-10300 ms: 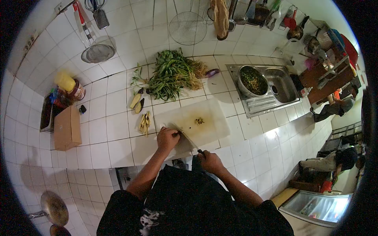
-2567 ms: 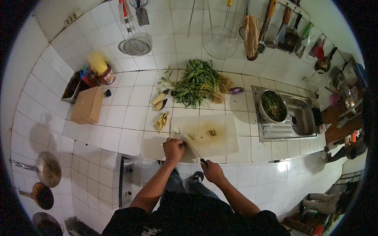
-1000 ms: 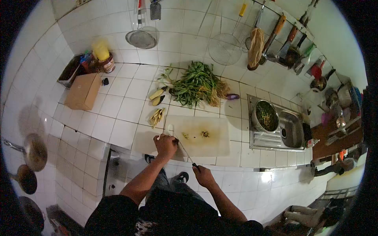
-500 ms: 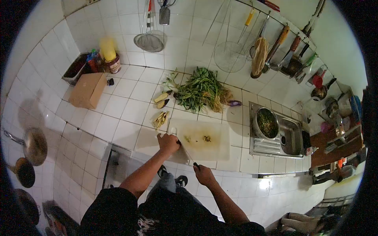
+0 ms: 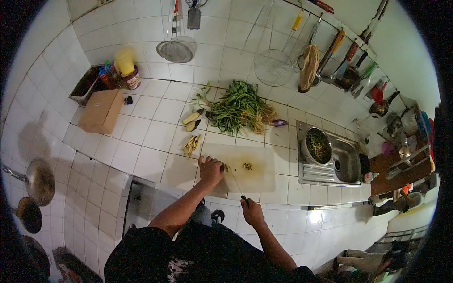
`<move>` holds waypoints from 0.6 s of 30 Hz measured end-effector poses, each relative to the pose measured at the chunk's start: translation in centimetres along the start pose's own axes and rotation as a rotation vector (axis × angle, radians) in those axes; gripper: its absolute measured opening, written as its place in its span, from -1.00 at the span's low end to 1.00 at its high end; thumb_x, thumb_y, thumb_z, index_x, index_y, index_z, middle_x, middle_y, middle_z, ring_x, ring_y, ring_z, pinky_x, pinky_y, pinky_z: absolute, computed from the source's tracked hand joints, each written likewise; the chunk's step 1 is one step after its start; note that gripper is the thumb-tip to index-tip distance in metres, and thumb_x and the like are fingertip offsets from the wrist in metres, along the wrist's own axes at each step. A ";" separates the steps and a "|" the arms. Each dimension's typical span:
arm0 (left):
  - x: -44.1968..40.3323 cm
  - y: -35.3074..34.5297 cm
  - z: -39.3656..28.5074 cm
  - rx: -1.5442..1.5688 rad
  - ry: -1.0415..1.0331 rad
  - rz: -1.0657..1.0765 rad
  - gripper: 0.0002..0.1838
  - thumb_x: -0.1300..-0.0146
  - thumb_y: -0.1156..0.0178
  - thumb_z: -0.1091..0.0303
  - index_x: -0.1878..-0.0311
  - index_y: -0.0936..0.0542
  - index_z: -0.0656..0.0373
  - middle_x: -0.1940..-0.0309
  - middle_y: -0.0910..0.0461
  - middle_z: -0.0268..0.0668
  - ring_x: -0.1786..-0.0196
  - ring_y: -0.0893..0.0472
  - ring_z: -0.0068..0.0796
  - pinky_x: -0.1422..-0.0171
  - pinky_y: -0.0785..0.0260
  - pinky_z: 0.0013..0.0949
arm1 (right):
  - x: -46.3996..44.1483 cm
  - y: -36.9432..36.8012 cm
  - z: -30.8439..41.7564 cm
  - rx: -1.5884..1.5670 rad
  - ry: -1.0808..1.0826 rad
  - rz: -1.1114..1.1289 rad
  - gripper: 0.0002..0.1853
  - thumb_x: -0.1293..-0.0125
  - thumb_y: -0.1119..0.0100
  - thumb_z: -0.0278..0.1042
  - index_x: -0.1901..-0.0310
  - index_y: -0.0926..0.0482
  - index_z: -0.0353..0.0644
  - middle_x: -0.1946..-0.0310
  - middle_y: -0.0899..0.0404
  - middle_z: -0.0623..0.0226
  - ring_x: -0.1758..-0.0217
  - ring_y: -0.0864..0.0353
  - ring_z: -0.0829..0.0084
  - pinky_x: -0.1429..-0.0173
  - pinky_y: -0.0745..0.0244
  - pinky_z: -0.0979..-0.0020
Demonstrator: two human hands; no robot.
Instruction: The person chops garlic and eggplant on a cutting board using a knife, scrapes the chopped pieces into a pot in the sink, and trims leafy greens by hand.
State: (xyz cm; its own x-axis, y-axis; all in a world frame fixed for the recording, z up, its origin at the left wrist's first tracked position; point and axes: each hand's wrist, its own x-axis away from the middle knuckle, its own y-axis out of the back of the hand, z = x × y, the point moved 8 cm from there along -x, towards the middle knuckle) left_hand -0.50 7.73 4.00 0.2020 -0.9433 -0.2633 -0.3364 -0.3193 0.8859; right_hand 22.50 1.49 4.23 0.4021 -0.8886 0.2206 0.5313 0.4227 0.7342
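On the near left part of the white cutting board (image 5: 260, 177), my left hand (image 5: 211, 171) has its fingers bent round a mostly hidden piece with a dark end, which looks like eggplant. A knife (image 5: 236, 181) with a black handle is gripped in my right hand (image 5: 253, 213) at the board's near edge. Its blade points up and left, with the tip close to my left fingertips. Small dark and pale scraps (image 5: 247, 166) lie mid-board. Cut eggplant strips (image 5: 191, 145) rest just beyond the board's left corner, and two partly peeled eggplants (image 5: 192, 120) lie behind them.
Leafy greens (image 5: 240, 108) are heaped behind the board, beside a purple eggplant (image 5: 279, 122). A steel bowl of chopped greens (image 5: 318, 146) stands on the sink (image 5: 347, 162) at right. A cardboard box (image 5: 101, 111) sits far left; utensils such as a strainer (image 5: 174, 51) hang on the wall.
My left hand has shifted right, farther onto the board, covering the pale piece that showed beyond it. My right hand and the knife have moved slightly right and nearer to me.
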 end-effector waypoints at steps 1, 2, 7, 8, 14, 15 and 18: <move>-0.4 0.0 0.0 -0.004 -0.004 0.028 -0.92 -0.05 -0.33 0.27 0.37 -0.74 -0.02 0.30 -0.69 -0.37 -0.02 -0.53 -0.34 -0.42 0.08 0.16 | 0.2 0.3 0.8 0.034 0.095 -0.029 -0.59 -0.51 0.06 -0.05 0.25 -0.51 -0.29 0.48 -0.55 -0.19 0.32 -0.57 -0.26 0.27 -0.45 -0.11; -0.7 0.0 0.1 -0.010 -0.010 0.055 -0.93 -0.04 -0.34 0.27 0.39 -0.74 -0.05 0.32 -0.69 -0.39 0.00 -0.53 -0.35 -0.40 0.06 0.12 | 0.2 0.4 0.9 0.036 0.092 -0.038 -0.59 -0.51 0.06 -0.05 0.25 -0.51 -0.29 0.48 -0.55 -0.19 0.32 -0.57 -0.26 0.27 -0.45 -0.11; 0.1 2.1 2.3 0.091 0.027 0.007 -0.96 0.00 -0.40 0.19 0.44 -0.75 -0.18 0.42 -0.68 -0.50 0.07 -0.56 -0.36 -0.37 0.02 0.08 | 0.2 -0.9 0.1 -0.065 -0.090 0.003 -0.55 -0.47 -0.01 -0.01 0.24 -0.52 -0.35 0.43 -0.58 -0.23 0.22 -0.59 -0.27 0.18 -0.45 -0.07; 0.3 2.5 2.8 0.075 0.056 0.062 -0.95 0.00 -0.40 0.17 0.43 -0.75 -0.19 0.41 -0.69 -0.50 0.07 -0.56 -0.37 -0.35 0.01 0.09 | 0.2 -1.0 0.5 -0.032 -0.082 0.009 -0.56 -0.47 -0.01 -0.01 0.24 -0.53 -0.34 0.41 -0.59 -0.23 0.22 -0.60 -0.26 0.17 -0.45 -0.09; 0.9 3.6 4.2 0.153 0.046 0.128 -0.81 0.00 -0.43 0.00 0.35 -0.76 -0.20 0.34 -0.70 -0.51 0.03 -0.57 -0.34 -0.29 -0.06 0.09 | -1.0 -2.2 0.2 0.143 -0.217 0.049 -0.52 -0.45 0.02 0.12 0.14 -0.56 -0.22 0.35 -0.64 -0.16 0.17 -0.63 -0.23 0.07 -0.49 -0.13; 0.5 3.6 4.0 0.155 0.037 0.127 -0.81 0.00 -0.43 0.00 0.35 -0.76 -0.20 0.34 -0.70 -0.51 0.03 -0.57 -0.34 -0.29 -0.06 0.09 | -1.2 -1.7 0.8 0.142 -0.221 0.041 -0.52 -0.45 0.02 0.12 0.14 -0.56 -0.22 0.35 -0.64 -0.16 0.17 -0.63 -0.23 0.07 -0.49 -0.13; -0.6 2.7 2.7 0.236 0.029 0.146 -0.34 0.10 -0.48 -0.20 -0.11 -0.64 -0.20 -0.04 -0.56 -0.28 -0.23 -0.42 -0.22 -0.34 -0.03 0.18 | -0.9 0.1 1.0 0.222 -0.327 0.022 -0.55 -0.37 -0.07 0.17 0.13 -0.58 -0.11 0.31 -0.68 -0.03 0.16 -0.66 -0.12 0.08 -0.52 -0.08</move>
State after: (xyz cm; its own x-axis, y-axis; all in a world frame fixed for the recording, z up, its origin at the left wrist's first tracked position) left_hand -4.02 7.15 5.53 0.1609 -0.9790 -0.1255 -0.5679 -0.1958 0.7995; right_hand 21.46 2.21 4.77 0.1338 -0.9047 0.4045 0.3367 0.4254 0.8400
